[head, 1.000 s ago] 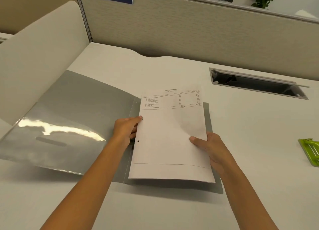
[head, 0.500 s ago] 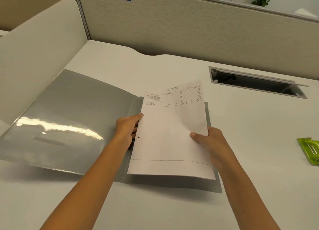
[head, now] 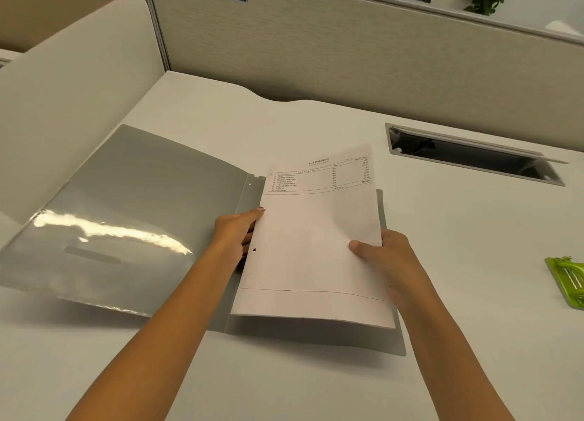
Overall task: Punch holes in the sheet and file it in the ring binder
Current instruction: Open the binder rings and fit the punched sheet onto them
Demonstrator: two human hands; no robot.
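We see the grey binder point(head: 142, 199) lying open on the white desk point(head: 474, 294), its front cover (glossy clear pocket) spread far left. Left hand point(head: 235, 231) grips the printed sheet point(head: 313, 256) at its left edge, fingers tucked under the paper, beside a punched hole point(head: 254, 249). The sheet hangs slightly bowed over the binder's right half, not flat. Right hand point(head: 392, 259) pinches the right edge, thumb on top, fingers beneath. Green hole punch point(head: 568, 281) sits well apart at far right.
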